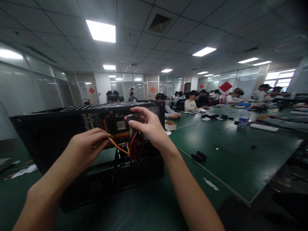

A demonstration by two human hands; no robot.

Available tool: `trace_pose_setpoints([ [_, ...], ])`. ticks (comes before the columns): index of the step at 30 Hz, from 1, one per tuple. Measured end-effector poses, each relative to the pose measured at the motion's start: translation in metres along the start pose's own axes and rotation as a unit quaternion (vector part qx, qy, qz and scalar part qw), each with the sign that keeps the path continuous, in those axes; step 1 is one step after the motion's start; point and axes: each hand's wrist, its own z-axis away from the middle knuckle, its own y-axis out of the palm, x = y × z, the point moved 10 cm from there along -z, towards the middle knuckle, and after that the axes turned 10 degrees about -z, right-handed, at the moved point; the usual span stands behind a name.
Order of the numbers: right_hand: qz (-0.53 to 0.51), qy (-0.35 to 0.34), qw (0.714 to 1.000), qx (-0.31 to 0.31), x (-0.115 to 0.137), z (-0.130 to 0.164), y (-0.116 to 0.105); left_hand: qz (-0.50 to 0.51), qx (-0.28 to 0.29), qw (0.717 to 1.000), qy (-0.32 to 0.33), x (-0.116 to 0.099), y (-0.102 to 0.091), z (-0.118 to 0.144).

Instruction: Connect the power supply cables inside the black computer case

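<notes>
A black computer case (141,168) stands on the green table with its side open toward me. Inside, the circuit board (121,125) and a bundle of coloured cables (134,146) show. My left hand (88,146) pinches a few yellow and red wires (117,146) at the case's opening. In my right hand (148,123) is a dark cable connector (133,118), gripped between thumb and fingers, with the bundle hanging below it. The far ends of the wires under my left fingers are hidden.
On the green table (192,136) to the right lie black clips (199,156), a torn white scrap (211,183) and a water bottle (243,118). A small open box (170,125) sits behind the case. Several people sit at tables farther back.
</notes>
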Motion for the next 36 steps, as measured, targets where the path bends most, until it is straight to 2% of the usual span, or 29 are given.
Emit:
trace_pose_setpoints([
  [2,0.028,0.022,0.998,0.043,-0.008,0.003,0.014,-0.050,-0.049,0.998,0.000,0.000,-0.011,0.003],
  [4,0.060,0.027,0.995,0.070,-0.012,0.006,0.025,-0.078,-0.070,0.994,-0.002,-0.003,-0.019,0.006],
  [9,0.113,0.038,0.987,0.110,-0.019,0.010,0.038,-0.076,-0.046,0.996,0.028,-0.016,-0.014,0.007],
  [19,0.119,0.063,0.984,0.120,-0.023,0.013,0.035,-0.087,-0.061,0.994,0.038,-0.019,-0.002,0.005],
  [27,0.132,0.055,0.984,0.109,-0.027,0.011,0.028,-0.108,-0.073,0.991,0.036,-0.021,0.013,0.007],
  [29,0.148,0.033,0.983,0.105,-0.026,0.010,0.029,-0.117,-0.087,0.989,0.021,-0.019,0.014,0.007],
  [32,0.233,-0.051,0.969,0.068,-0.014,0.009,0.027,-0.123,-0.089,0.988,-0.002,-0.012,0.018,0.007],
  [34,0.318,-0.114,0.939,0.056,-0.007,0.012,0.030,-0.133,-0.072,0.988,-0.019,-0.004,0.024,0.007],
  [36,0.404,-0.146,0.899,0.085,-0.009,0.015,0.039,-0.149,-0.058,0.986,-0.042,0.007,0.030,0.009],
])
